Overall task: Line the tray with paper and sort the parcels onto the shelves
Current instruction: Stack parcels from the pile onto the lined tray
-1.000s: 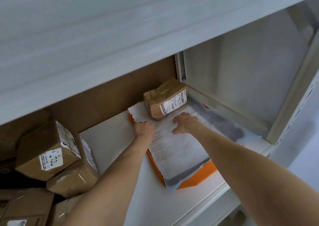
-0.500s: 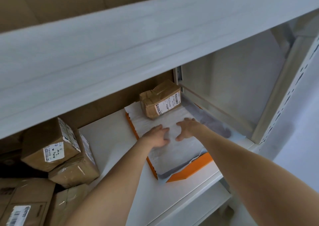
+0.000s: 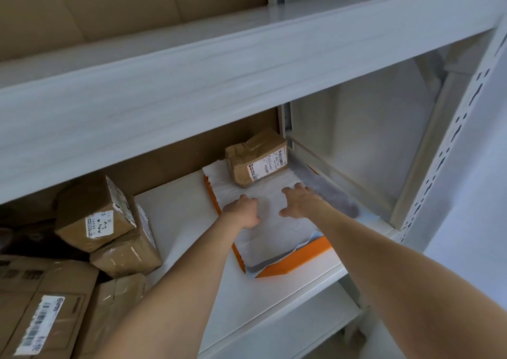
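An orange tray (image 3: 296, 262) sits on the white lower shelf (image 3: 178, 221), lined with white paper (image 3: 271, 232) that spills over its rims. One brown paper-wrapped parcel (image 3: 256, 157) with a white label stands at the tray's far end, on the paper. My left hand (image 3: 242, 212) lies palm down on the paper near the tray's left rim, fingers relaxed. Over the paper's middle right, just in front of the parcel, my right hand (image 3: 300, 201) is spread flat. Neither hand holds anything.
Several brown cardboard parcels (image 3: 96, 213) are piled at the left of the same shelf, more of them (image 3: 46, 312) lower left. The upper shelf board (image 3: 219, 65) overhangs the hands. A perforated white upright (image 3: 450, 144) stands at the right, and a brown backing board (image 3: 175, 153) closes the rear.
Both hands have drawn back from the parcel and now lie flat on the paper, fingers spread. The camera has tilted up, showing more of the upper shelf.
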A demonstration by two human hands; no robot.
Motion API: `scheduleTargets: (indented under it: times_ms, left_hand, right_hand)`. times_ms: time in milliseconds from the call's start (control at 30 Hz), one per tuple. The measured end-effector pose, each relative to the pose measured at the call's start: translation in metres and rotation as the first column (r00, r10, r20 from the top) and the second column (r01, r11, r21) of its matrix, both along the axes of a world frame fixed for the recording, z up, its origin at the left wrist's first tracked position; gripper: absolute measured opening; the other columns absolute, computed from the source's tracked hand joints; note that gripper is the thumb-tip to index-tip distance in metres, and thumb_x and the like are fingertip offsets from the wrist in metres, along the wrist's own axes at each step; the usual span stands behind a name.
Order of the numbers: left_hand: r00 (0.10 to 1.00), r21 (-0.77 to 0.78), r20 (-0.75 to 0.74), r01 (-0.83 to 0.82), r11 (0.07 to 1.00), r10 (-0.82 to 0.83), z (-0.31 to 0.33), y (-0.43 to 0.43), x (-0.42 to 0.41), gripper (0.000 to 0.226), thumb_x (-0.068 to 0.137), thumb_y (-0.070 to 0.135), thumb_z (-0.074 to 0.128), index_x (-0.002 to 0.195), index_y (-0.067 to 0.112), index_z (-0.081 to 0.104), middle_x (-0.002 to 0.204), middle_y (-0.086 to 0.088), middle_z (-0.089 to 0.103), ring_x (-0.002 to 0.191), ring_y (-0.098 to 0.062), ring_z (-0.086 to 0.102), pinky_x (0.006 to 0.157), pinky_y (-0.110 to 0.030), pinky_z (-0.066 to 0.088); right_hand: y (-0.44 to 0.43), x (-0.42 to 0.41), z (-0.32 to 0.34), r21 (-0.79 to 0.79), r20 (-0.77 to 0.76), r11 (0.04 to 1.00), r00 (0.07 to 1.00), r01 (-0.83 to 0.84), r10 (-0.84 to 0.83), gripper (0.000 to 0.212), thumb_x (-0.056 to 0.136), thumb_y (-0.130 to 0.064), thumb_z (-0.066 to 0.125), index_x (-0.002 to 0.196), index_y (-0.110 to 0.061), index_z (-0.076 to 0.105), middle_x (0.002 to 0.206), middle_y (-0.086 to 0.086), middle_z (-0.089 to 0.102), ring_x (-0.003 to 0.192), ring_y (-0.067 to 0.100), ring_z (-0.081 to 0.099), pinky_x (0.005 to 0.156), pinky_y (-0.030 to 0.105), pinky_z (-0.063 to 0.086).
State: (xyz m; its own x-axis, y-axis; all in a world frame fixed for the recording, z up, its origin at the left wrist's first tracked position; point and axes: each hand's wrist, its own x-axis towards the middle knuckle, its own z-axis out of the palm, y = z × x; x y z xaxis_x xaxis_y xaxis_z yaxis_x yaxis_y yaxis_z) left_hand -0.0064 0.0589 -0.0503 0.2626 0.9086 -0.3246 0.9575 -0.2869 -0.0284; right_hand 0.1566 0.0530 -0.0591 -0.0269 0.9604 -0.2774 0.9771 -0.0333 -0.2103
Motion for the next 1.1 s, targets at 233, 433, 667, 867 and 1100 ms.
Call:
scheduleTargets:
  times_ms: [233, 433, 667, 867, 1100]
  left_hand:
    - [0.994, 0.067, 0.059, -0.099, 0.993, 0.095, 0.025, -0.03, -0.008, 0.047, 0.095, 0.031, 0.052, 0.138, 0.015, 0.042, 0.138, -0.011, 0.04, 0.118, -0.028, 0.05, 0.088, -0.035, 0.047]
    - [0.96, 0.294, 0.196, -0.251, 0.922, 0.199, 0.053, -0.072, -0.026, 0.045, 0.092, 0.023, 0.056, 0.135, 0.02, 0.047, 0.136, -0.005, 0.044, 0.119, -0.025, 0.05, 0.085, -0.036, 0.047]
    - [0.938, 0.371, 0.257, -0.318, 0.872, 0.233, 0.082, -0.122, -0.061, 0.039, 0.091, 0.02, 0.052, 0.13, 0.018, 0.051, 0.131, -0.009, 0.046, 0.12, -0.029, 0.049, 0.093, -0.041, 0.047]
    - [0.924, 0.408, 0.27, -0.366, 0.836, 0.272, 0.103, -0.14, -0.104, 0.039, 0.092, 0.023, 0.051, 0.132, 0.021, 0.05, 0.135, -0.005, 0.044, 0.124, -0.026, 0.048, 0.09, -0.037, 0.045]
    - [0.919, 0.389, 0.286, -0.369, 0.844, 0.27, 0.117, -0.147, -0.169, 0.041, 0.093, 0.026, 0.051, 0.134, 0.02, 0.047, 0.135, -0.005, 0.043, 0.122, -0.026, 0.048, 0.086, -0.036, 0.046]
  right_hand:
    - [-0.019, -0.018, 0.016, 0.12, -0.18, 0.99, 0.982, 0.076, -0.054, 0.082, 0.09, -0.031, 0.065, 0.153, -0.021, 0.012, 0.155, 0.012, 0.023, 0.136, 0.038, 0.037, 0.105, 0.048, 0.044]
    - [-0.046, -0.05, 0.039, 0.168, -0.344, 0.983, 0.939, 0.076, -0.014, 0.089, 0.092, -0.022, 0.063, 0.155, -0.023, 0.0, 0.155, 0.011, 0.023, 0.128, 0.033, 0.047, 0.096, 0.042, 0.052]
    - [-0.072, -0.104, 0.052, 0.172, -0.414, 0.984, 0.91, 0.043, 0.032, 0.089, 0.09, -0.021, 0.065, 0.154, -0.019, 0.004, 0.157, 0.014, 0.016, 0.136, 0.036, 0.038, 0.109, 0.045, 0.039]
    - [-0.085, -0.154, 0.068, 0.224, -0.423, 0.974, 0.896, -0.043, 0.137, 0.086, 0.09, -0.027, 0.064, 0.154, -0.017, 0.007, 0.152, 0.014, 0.023, 0.136, 0.036, 0.037, 0.108, 0.043, 0.037]
    - [-0.092, -0.22, 0.077, 0.2, -0.413, 0.979, 0.901, -0.05, 0.131, 0.08, 0.09, -0.035, 0.063, 0.153, -0.017, 0.016, 0.154, 0.013, 0.024, 0.134, 0.033, 0.04, 0.104, 0.042, 0.042]
